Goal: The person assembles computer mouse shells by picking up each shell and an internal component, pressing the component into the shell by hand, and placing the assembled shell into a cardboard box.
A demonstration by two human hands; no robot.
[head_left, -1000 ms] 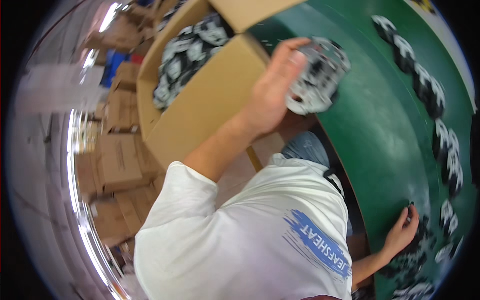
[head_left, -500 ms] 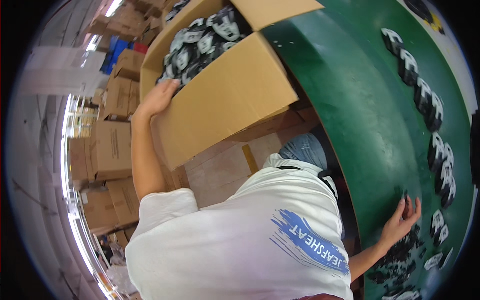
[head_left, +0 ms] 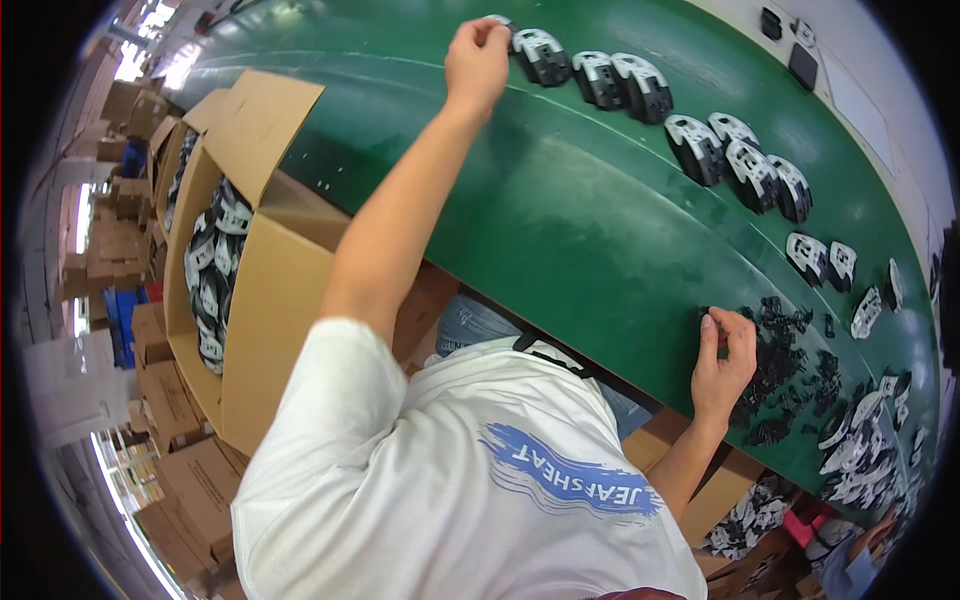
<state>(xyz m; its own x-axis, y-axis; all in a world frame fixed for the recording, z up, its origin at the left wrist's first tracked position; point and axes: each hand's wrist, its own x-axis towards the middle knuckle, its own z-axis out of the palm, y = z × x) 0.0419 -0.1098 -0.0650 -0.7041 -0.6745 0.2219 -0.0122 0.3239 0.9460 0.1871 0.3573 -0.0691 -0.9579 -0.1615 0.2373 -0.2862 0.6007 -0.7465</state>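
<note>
My left hand [head_left: 477,68] stretches across to the far side of the green table. Its fingers are closed at the end of a row, on a black-and-white plastic part [head_left: 498,19] that they mostly hide. Beside it sits another curved part of the same kind [head_left: 541,57], white on top with a black ribbed side. Nearer the right, my right hand [head_left: 726,362] pinches a small black plastic piece [head_left: 704,312] between thumb and fingers, just over the table. Against that hand lies a loose pile of small black pieces [head_left: 780,355].
Several more black-and-white parts [head_left: 694,150] run in a curve along the green table [head_left: 560,200]. A heap of them [head_left: 860,445] lies at the right. An open cardboard box [head_left: 280,330] full of such parts stands at left, with stacked cartons [head_left: 190,490] behind.
My left hand has left the box's rim and reached over to the row of parts. My view has turned toward the table. The right hand still pinches its small black piece.
</note>
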